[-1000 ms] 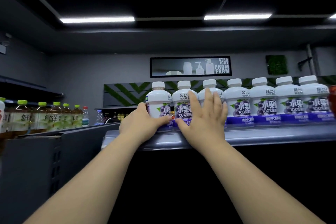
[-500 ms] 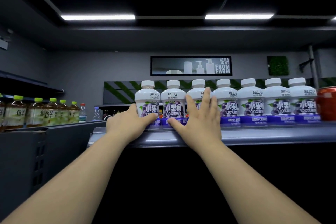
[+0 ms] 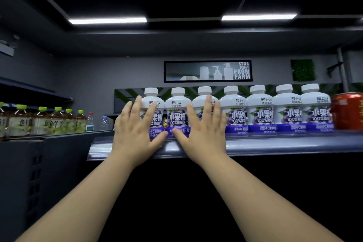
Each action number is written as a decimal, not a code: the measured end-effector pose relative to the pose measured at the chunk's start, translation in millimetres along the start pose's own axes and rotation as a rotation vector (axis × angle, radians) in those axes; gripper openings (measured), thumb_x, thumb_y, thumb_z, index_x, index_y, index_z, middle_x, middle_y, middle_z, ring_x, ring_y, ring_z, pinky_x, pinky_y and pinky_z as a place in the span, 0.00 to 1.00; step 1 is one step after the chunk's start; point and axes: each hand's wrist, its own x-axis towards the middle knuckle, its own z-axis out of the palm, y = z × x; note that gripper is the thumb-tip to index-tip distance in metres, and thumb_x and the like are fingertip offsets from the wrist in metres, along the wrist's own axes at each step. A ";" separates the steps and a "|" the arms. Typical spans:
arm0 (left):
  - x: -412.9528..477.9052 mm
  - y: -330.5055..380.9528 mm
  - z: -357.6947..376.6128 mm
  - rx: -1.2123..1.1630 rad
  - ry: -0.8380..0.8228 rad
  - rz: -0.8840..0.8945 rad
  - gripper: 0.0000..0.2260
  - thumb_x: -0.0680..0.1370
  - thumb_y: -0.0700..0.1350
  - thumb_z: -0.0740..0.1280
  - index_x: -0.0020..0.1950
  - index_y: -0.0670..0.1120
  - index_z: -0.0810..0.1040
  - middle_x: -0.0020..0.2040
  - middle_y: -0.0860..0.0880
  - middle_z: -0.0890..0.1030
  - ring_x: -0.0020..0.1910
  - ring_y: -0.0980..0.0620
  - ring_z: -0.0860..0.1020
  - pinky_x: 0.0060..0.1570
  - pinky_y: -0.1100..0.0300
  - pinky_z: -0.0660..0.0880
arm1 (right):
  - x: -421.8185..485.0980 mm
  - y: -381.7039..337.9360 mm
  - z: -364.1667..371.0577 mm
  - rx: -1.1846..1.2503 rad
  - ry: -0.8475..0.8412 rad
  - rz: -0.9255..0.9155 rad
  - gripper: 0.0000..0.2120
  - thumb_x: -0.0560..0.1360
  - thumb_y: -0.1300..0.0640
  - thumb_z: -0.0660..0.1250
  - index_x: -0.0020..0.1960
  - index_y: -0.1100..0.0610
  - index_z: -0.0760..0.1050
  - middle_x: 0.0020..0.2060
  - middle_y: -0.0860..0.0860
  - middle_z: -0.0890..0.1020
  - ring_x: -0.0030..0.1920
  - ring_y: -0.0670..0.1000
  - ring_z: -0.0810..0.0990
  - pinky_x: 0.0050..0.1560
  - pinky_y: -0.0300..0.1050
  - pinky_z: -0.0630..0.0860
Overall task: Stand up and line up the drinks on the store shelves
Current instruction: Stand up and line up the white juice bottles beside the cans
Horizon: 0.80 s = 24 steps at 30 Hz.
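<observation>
Dark grey store room with strip lights [image 3: 108, 20] overhead. Up front is a grey shelf [image 3: 275, 145] carrying a row of seven white grape juice bottles [image 3: 260, 112], all upright with labels facing out. Placing everything off that row:

Left hand [image 3: 135, 135] is spread flat, fingers straight, over the front of the row's leftmost bottle [image 3: 151, 91]. Right hand [image 3: 204, 133] is just as flat and wide, fingers up across the third bottle [image 3: 204, 90]. The thumbs point at each other low in front of the second bottle [image 3: 177, 112], nearly meeting. Neither hand grips anything. Can't tell if the palms actually press the labels.

The shelf's front lip runs just under the row and both wrists cross it. The shelf ends a little past the row's left end. At the right end a red can [image 3: 347, 111] sits just beside the last bottle. There's open air above the caps. Well off to the row's left, green-capped tea bottles [image 3: 55, 122] stand on another unit.

Versus half a second back, the left hand was curled round the leftmost bottle's base and now it's opened flat. The right hand looks the same.
</observation>
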 end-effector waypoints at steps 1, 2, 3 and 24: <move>0.2 0.2 -0.6 0.023 0.021 0.062 0.36 0.73 0.69 0.55 0.78 0.54 0.63 0.79 0.42 0.58 0.76 0.37 0.58 0.69 0.39 0.61 | -0.1 -0.4 0.8 -0.015 0.002 -0.026 0.40 0.76 0.27 0.49 0.80 0.42 0.39 0.77 0.58 0.28 0.76 0.63 0.27 0.75 0.65 0.32; 1.0 1.4 -1.1 0.051 0.041 0.137 0.34 0.74 0.68 0.57 0.76 0.53 0.67 0.78 0.42 0.61 0.75 0.36 0.60 0.70 0.38 0.60 | 0.2 -0.5 1.7 -0.030 0.003 -0.054 0.40 0.76 0.27 0.49 0.80 0.42 0.38 0.77 0.58 0.28 0.76 0.62 0.27 0.75 0.65 0.31; 2.5 3.2 -1.7 0.071 0.060 0.207 0.32 0.74 0.66 0.58 0.74 0.52 0.71 0.77 0.42 0.64 0.75 0.35 0.62 0.71 0.37 0.59 | 0.6 -1.2 1.5 -0.047 0.004 -0.076 0.39 0.77 0.28 0.49 0.80 0.42 0.38 0.77 0.57 0.29 0.76 0.62 0.27 0.74 0.65 0.31; -1.8 130.9 -19.6 -0.200 -0.148 0.375 0.32 0.73 0.64 0.56 0.72 0.51 0.72 0.72 0.40 0.71 0.72 0.38 0.66 0.71 0.42 0.56 | -69.5 122.2 -89.9 0.028 -0.183 0.160 0.39 0.78 0.36 0.60 0.81 0.42 0.42 0.81 0.51 0.40 0.80 0.54 0.42 0.78 0.54 0.46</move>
